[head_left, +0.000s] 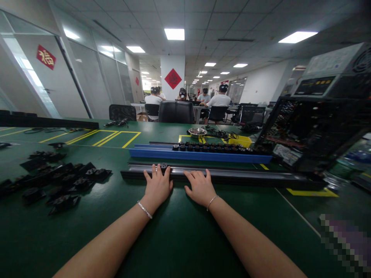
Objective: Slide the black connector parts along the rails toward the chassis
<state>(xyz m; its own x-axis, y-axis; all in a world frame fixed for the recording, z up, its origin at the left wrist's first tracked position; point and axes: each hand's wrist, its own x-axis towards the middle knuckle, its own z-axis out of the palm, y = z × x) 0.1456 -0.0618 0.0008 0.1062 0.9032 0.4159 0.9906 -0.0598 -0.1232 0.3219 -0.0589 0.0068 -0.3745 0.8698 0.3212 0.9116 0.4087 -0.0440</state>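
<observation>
At the far left of the green work table (pixel 179 231) we see a scatter of small black plastic socket parts (pixel 60 179), well apart from both hands. Our left hand (pixel 157 185) lies flat with fingers spread on the long dark metal rail (pixel 232 177), fingertips touching a small black part (pixel 164 166) seated in it — nothing gripped. Just beside it, our right hand (pixel 199 187) rests open on the same rail, palm down, holding nothing. Behind the rail lies a long blue rail (pixel 199 155) carrying a row of black parts. Further right stands an open black computer case (pixel 315 131) — and, behind, a small steel bowl (pixel 197 132).
</observation>
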